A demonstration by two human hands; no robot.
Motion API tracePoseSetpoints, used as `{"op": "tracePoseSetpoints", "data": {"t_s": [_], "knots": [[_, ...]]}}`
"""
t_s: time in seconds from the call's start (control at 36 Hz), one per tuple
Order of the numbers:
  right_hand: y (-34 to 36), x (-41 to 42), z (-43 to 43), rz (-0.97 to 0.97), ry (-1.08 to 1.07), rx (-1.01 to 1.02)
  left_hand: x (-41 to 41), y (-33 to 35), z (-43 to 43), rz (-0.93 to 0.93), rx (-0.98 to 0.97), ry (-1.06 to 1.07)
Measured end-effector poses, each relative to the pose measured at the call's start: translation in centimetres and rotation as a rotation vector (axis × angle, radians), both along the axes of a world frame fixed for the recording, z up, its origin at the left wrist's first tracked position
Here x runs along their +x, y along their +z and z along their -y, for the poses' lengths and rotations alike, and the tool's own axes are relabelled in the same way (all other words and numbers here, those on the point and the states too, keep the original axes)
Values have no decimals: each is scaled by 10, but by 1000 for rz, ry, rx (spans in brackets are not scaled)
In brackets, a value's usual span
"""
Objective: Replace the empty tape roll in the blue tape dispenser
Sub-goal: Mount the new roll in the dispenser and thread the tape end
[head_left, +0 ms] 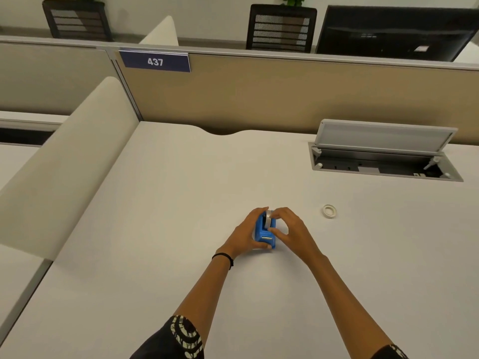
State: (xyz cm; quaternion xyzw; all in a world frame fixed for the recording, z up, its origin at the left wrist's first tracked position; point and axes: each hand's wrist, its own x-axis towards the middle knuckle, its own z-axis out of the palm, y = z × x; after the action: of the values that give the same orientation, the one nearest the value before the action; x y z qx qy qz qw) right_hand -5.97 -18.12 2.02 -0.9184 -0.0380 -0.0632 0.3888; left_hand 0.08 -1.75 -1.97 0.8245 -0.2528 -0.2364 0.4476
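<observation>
The blue tape dispenser stands on the white desk in the middle of the view. My left hand wraps its left side and near end. My right hand is at its right side, with fingertips pinching a pale roll at the dispenser's top far end. Whether that roll is seated in the dispenser or lifted free is not clear. A second roll of clear tape lies flat on the desk, to the right of my right hand and apart from it.
An open cable hatch with a raised lid sits in the desk at the far right. A tan partition with a "437" label closes the back, a cream divider the left. Chairs and a monitor stand beyond.
</observation>
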Motion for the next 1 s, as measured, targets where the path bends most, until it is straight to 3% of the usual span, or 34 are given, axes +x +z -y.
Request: {"op": "tracePoseSetpoints", "data": {"t_s": [0.53, 1.0], "knots": [[-4, 4, -17, 129, -141, -117, 0, -3, 1, -6, -11, -7], [0, -9, -24, 176, -144, -213, -2, -4, -1, -39, -8, 28]]}}
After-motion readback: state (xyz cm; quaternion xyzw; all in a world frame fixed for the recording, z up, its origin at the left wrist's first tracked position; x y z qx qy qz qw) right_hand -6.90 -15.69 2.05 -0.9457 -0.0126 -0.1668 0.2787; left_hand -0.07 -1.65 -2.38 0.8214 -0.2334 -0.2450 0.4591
